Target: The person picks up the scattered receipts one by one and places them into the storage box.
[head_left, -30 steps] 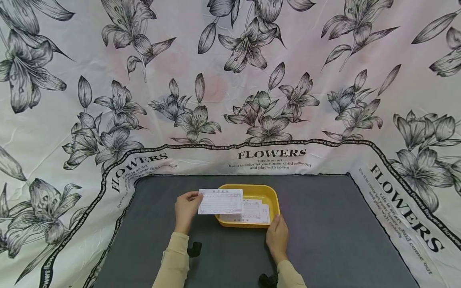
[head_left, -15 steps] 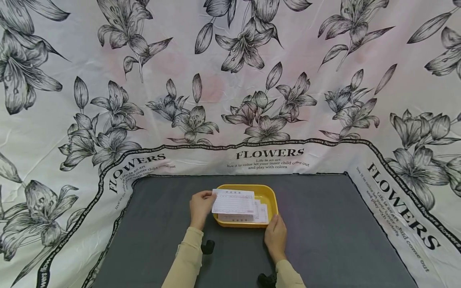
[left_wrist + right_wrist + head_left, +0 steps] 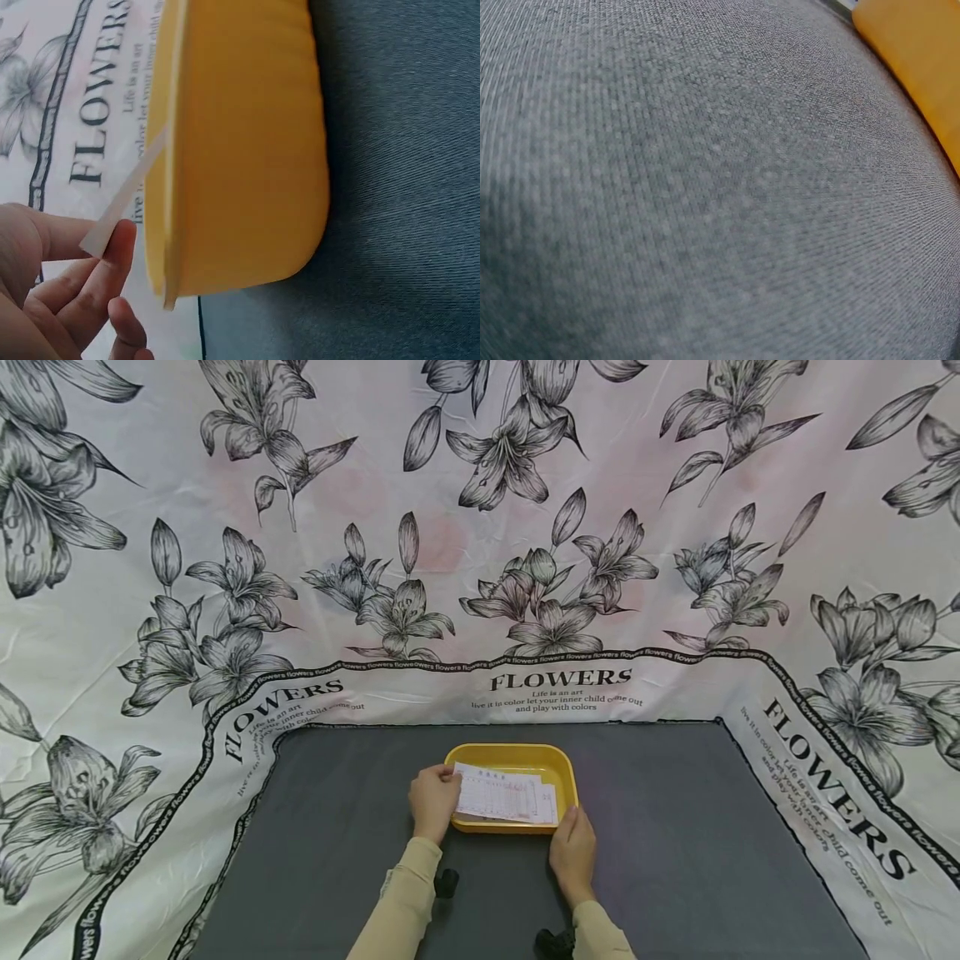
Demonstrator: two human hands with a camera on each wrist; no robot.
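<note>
In the head view my left hand pinches the left end of a white printed receipt form, thumb against fingers. The form slopes down into a yellow plastic tray over other white printed slips, covering most of them. From the left wrist, the form appears edge-on, its near end between the fingertips above the tray's rim. My right hand grips the tray's near right corner, thumb at the rim. The right wrist view shows only the tray's side; that hand is out of its frame.
A dark grey cloth covers the table under the tray. White flower-printed fabric borders it at the back and both sides. Black wrist devices sit by both sleeves.
My left hand has carried the receipt form rightward and down, from beside the tray to over the slips inside. The right hand stays at the tray's corner.
</note>
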